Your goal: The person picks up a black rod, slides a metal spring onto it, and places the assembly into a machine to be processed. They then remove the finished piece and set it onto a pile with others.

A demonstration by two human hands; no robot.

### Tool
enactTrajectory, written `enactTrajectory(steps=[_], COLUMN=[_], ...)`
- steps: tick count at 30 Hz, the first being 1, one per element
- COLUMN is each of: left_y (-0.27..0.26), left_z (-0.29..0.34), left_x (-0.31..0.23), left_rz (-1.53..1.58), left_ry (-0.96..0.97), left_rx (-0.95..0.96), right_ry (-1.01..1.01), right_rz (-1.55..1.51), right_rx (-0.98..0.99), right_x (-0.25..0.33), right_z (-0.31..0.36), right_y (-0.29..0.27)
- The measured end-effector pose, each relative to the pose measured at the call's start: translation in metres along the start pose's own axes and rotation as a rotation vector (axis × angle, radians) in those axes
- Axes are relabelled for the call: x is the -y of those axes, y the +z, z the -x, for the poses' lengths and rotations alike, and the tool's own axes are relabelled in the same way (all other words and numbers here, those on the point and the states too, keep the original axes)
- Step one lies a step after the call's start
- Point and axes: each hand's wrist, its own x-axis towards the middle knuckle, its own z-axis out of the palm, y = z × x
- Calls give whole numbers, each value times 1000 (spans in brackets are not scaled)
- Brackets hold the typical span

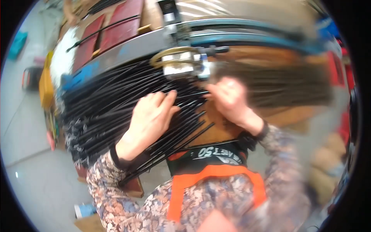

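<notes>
A thick pile of long, thin black rods (104,104) lies across the bench on the left, their ends fanning toward the middle. Over the pile rests my left hand (148,120), fingers curled, a black rod apparently between thumb and forefinger. My right hand (230,98), smeared by motion, is closed in a pinch at the right end of what seems the same rod. Just beyond both hands stands a small metal device (179,65) with a yellowish hose looped around it. What sits inside its working end is too blurred to make out.
A blue-grey metal rail (127,42) crosses behind the device. Dark red boards (121,23) lie past it. A brownish bundle of rods (286,83) covers the wooden bench at right. A yellow object (46,83) stands at the left edge; another person's hand (71,17) shows far left.
</notes>
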Motion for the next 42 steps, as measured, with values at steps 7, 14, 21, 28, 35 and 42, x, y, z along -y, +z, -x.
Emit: enactTrajectory(steps=[7,14,21,28,35,42], left_y=[-15,-50,-150,-168,-150,-128], left_z=[-14,-38,-71,34,64,53], left_x=[-7,-1,66,73,130,139], left_rz=[-106,-266,-465,-497,-283,-264], left_ry=[35,96,52,-39,-295,-337], left_rx=[-35,-100,-517,-725,-544,-499], right_ry=[30,-107,336,140,48,138], right_rz=[67,62,31,-471,-457,-387], right_rx=[57,-249,-130,132,125,288], right_x=[-37,-72,-142,-49,-64,-62], right_z=[16,19,-5,-172,-211,-219], right_y=[-35,-41,-75,-11,36,48])
